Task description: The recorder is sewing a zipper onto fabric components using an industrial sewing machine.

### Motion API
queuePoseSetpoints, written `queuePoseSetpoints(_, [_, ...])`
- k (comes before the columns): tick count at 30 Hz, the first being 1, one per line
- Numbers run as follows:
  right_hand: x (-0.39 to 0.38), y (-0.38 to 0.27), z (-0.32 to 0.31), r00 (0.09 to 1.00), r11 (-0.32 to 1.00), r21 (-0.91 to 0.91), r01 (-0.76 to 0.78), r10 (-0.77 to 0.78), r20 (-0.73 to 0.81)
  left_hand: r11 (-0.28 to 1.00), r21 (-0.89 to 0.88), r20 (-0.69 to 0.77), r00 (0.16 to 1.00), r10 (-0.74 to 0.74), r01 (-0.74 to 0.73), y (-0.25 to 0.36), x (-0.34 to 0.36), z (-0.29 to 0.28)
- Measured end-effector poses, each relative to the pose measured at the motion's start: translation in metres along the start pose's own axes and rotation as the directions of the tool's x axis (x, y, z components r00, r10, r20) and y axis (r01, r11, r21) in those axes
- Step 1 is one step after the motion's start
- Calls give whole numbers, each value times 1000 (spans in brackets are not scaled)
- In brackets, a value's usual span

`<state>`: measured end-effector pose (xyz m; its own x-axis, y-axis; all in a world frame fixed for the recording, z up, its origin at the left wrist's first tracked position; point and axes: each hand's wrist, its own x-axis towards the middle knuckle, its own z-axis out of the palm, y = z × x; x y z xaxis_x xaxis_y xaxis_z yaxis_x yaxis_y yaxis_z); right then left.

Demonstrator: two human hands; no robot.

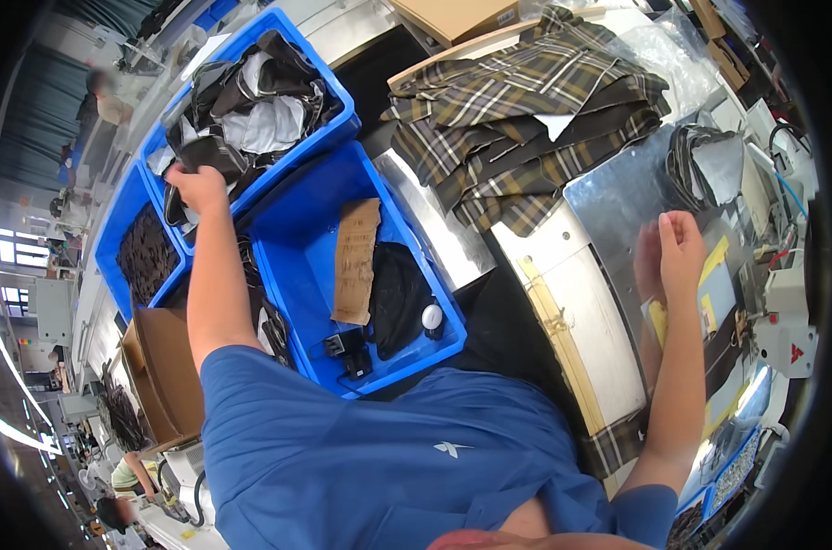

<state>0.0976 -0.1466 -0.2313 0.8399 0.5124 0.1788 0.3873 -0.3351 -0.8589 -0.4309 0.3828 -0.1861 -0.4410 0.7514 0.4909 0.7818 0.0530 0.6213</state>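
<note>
My left hand reaches into the far blue bin, its fingers closed on the edge of a dark fabric piece. Around it in the bin lie heaped dark cut pieces with white and grey sides. On the right, my right hand is raised over a shiny metal plate, fingers bent together and nothing seen between them. Just beyond that hand sits a small stack of dark and pale cut pieces. Brown plaid fabric is piled on the table between my hands.
A nearer blue bin holds a cardboard strip, black cloth, a black adapter and a white round object. Left are a bin of dark scraps and a cardboard box. Machine parts stand right.
</note>
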Motion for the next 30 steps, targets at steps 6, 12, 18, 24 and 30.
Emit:
queuePoseSetpoints(6, [0,-5,-1,1000,1000,-17,2,-2,17,757,380,88,836,542,-531,25,14,-40])
queuePoseSetpoints(12, [3,0,0,999,1000,12,13,-14,48,701,484,456,835,309,-524,-14,-9,0])
queuePoseSetpoints(18, [2,2,-3,997,998,-48,40,-37,70,741,604,436,900,2,-294,24,-17,11])
queuePoseSetpoints(24, [3,10,-4,997,999,-22,33,-31,76,718,634,476,877,-69,-287,18,-5,41])
queuePoseSetpoints(30, [3,3,-1,996,999,-26,21,-18,88,739,580,377,917,129,-343,21,-13,24])
